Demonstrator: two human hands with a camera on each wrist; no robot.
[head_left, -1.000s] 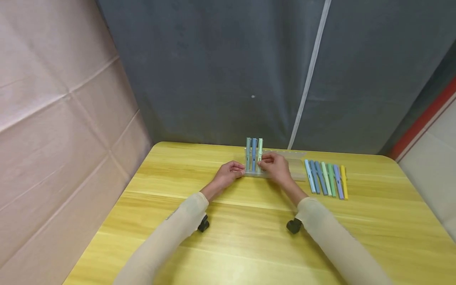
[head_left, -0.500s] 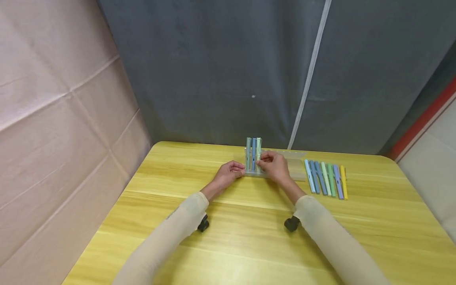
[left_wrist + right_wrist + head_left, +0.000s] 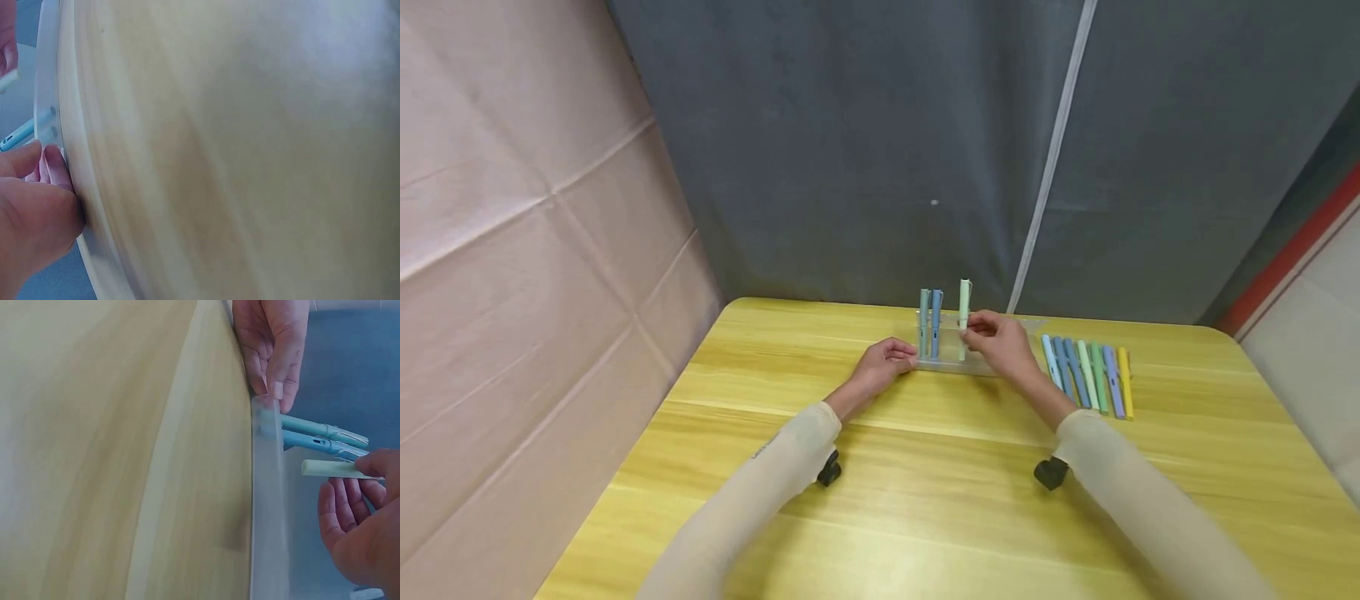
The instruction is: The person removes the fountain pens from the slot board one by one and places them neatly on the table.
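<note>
A clear plastic pen rack (image 3: 951, 363) (image 3: 267, 506) stands on the yellow wooden table (image 3: 925, 467). Two pens stand upright in its left end, a teal pen (image 3: 923, 323) (image 3: 319, 429) and a blue pen (image 3: 936, 323) (image 3: 315, 444). My left hand (image 3: 886, 365) (image 3: 270, 344) (image 3: 31, 212) rests its fingers against the rack's left end. My right hand (image 3: 1000, 342) (image 3: 359, 519) pinches a pale green pen (image 3: 963, 310) (image 3: 331, 469), upright and lifted just above the rack, a little right of the two standing pens.
Several pens (image 3: 1086, 377) in blue, green, lilac and yellow lie side by side on the table right of the rack. A grey curtain (image 3: 887, 150) hangs behind the table, and a beige wall (image 3: 512, 250) closes the left side.
My right hand has lifted the pale green pen out of its place beside the blue pen and moved it up and to the right. The left hand has stayed at the rack's end.
</note>
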